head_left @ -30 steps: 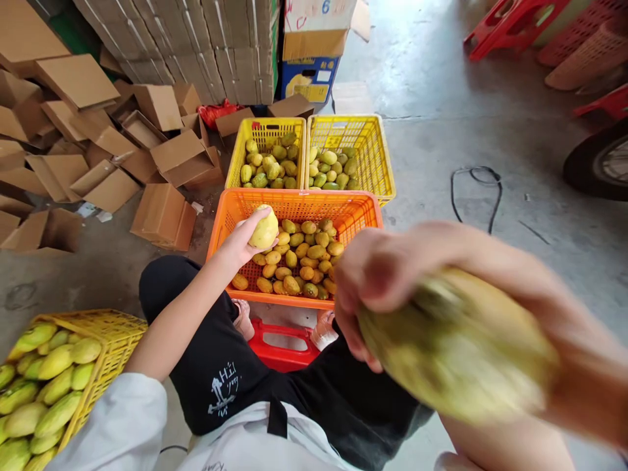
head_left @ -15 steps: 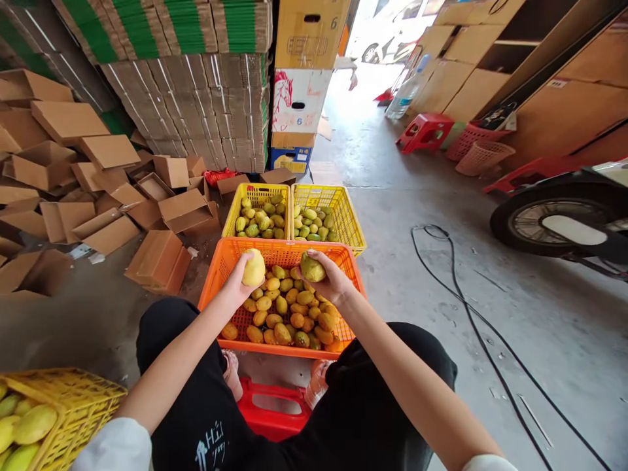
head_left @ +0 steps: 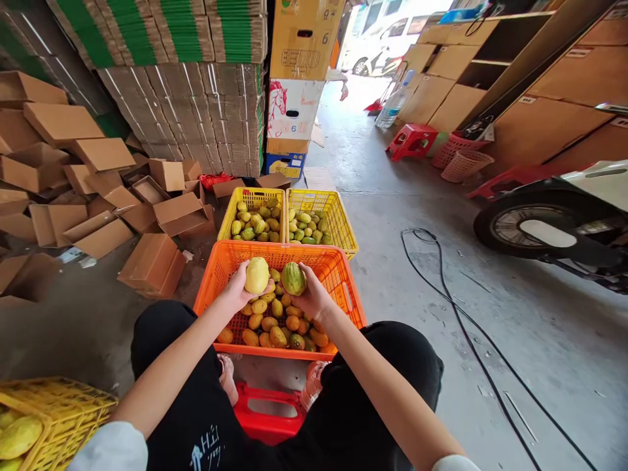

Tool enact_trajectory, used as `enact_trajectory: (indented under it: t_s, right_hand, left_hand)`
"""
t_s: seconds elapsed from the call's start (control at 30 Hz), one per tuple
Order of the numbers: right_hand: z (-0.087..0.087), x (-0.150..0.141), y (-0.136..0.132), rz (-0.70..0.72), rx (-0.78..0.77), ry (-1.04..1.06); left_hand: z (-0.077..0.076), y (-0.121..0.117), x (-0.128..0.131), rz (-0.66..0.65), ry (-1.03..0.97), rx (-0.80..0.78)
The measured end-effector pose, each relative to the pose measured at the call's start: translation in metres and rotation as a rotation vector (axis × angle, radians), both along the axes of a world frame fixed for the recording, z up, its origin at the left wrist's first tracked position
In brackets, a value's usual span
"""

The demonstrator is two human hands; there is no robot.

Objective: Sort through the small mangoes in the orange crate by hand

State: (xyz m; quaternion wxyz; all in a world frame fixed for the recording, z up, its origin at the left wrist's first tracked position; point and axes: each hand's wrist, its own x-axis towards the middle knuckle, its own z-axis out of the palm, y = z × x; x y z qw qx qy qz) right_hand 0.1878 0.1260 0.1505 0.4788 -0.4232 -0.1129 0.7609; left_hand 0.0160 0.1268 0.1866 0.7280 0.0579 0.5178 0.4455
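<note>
My left hand (head_left: 239, 288) is wrapped round a pale yellow fruit (head_left: 257, 276), mango-like and rounded. A greener, streaked fruit (head_left: 294, 279) is held in my right hand (head_left: 312, 297), close beside the first but apart from it. Both are raised above an orange plastic crate (head_left: 343, 261) with perforated walls. Inside it lie several yellow-orange fruits (head_left: 278, 336), partly covered by my hands. Just beyond stand two yellow crates, one at left (head_left: 226, 219) and one at right (head_left: 343, 219), each with greenish-yellow fruits in it.
Another yellow crate (head_left: 83, 412) of fruit stands at my lower left. A red stool (head_left: 269, 428) is between my feet. Opened cardboard boxes (head_left: 147, 265) pile up on the left, under stacked flat cartons (head_left: 181, 118). To the right, a black cable (head_left: 444, 275) lies near a motorbike wheel (head_left: 520, 222).
Both fruits have come nearer each other: the right hand moved left and slightly down, turning its fruit so a greener side shows. The view has shifted slightly.
</note>
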Motion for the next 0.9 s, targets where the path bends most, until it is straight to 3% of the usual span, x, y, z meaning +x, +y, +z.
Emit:
enact_trajectory:
  t_s: [0.2, 0.33, 0.53, 0.73, 0.9]
  right_hand:
    - [0.01, 0.0, -0.004, -0.048, 0.066, -0.104]
    - [0.01, 0.002, -0.006, -0.04, 0.069, -0.219]
    - [0.014, -0.004, -0.006, 0.008, 0.159, -0.214]
    - [0.006, -0.005, -0.004, -0.02, 0.06, -0.158]
    - [0.002, -0.001, -0.005, -0.03, -0.02, -0.163]
  left_hand:
    - [-0.005, -0.003, -0.002, -0.055, 0.052, 0.125]
    - [-0.009, -0.005, -0.002, -0.024, 0.073, 0.21]
    - [-0.004, -0.003, 0.0, 0.055, 0.114, 0.088]
    - [-0.005, -0.002, 0.001, 0.041, 0.174, -0.001]
    - [-0.003, -0.003, 0.003, -0.008, 0.082, -0.062]
